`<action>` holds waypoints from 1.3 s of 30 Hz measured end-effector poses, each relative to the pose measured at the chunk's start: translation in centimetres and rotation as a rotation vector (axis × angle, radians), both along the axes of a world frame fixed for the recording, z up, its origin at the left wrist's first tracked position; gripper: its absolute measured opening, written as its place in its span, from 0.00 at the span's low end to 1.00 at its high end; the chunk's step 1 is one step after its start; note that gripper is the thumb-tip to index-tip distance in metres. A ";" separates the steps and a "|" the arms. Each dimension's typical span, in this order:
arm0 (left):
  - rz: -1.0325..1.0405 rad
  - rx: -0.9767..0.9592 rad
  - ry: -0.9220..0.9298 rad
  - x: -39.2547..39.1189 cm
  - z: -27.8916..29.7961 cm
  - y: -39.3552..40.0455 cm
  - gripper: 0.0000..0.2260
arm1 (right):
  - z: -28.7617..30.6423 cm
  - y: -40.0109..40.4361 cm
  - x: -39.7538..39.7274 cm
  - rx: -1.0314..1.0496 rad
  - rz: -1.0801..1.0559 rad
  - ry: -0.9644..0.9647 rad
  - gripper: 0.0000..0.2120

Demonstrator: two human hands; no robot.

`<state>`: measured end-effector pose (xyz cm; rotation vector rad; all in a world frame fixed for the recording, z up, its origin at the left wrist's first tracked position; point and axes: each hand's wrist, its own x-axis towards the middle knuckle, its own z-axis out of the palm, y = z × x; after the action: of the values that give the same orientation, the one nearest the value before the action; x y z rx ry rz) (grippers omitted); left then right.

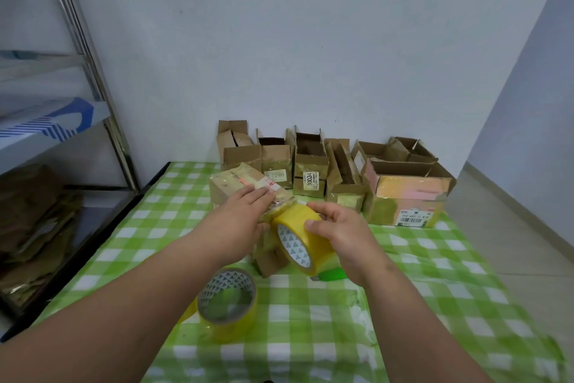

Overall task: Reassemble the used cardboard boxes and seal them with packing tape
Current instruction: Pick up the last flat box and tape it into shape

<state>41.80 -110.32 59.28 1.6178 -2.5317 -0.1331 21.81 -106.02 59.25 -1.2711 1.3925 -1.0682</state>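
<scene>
Spare tape roll point(228, 305): yellow, patterned card core, lying flat on the green-checked tablecloth point(435, 274), nearest the viewer, just under the left forearm; untouched.

Tape roll in use point(302, 239): yellow, same core, held on edge in the right hand point(338, 233), fingers and thumb curled over its rim. Its open core faces down and left. A clear strip appears to run from it up-left onto the box; the free end is hard to make out.

Green object point(332, 274): partly hidden under the right hand; not identifiable.

Left hand point(240, 221): fingers straight, pressing flat on the top of the box, holding nothing.

Box in work point(245, 190): small, brown, worn, glossy with old tape and a torn label; it stands on the cloth directly beyond and between the hands, tilted, long axis running from far-left to near-right. The left hand is on it, the right just beside its near end. Judgement: the coming pull should follow that axis.

Open boxes point(310, 162): a row along the far edge by the wall, flaps up, unsealed.

Metal shelving point(93, 72): far left.
</scene>
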 end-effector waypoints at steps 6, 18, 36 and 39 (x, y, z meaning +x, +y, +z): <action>-0.089 -0.075 0.299 0.6 0.4 0.5 0.23 | -1.0 1.4 0.7 -0.073 -0.036 -0.335 0.24; -0.135 -0.035 0.299 1.7 -1.0 0.5 0.25 | -3.7 4.2 2.3 -0.057 0.118 -0.224 0.18; -0.061 0.062 0.180 1.8 -0.3 -1.2 0.26 | -6.6 7.7 2.4 0.002 0.119 -0.177 0.08; 0.000 0.057 0.261 1.2 0.0 -0.6 0.26 | -6.1 7.4 2.4 0.012 0.135 -0.171 0.11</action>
<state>43.01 -110.93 59.24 1.5084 -2.3498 -0.3924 24.22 -98.60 53.12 -1.2172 1.1663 -1.0483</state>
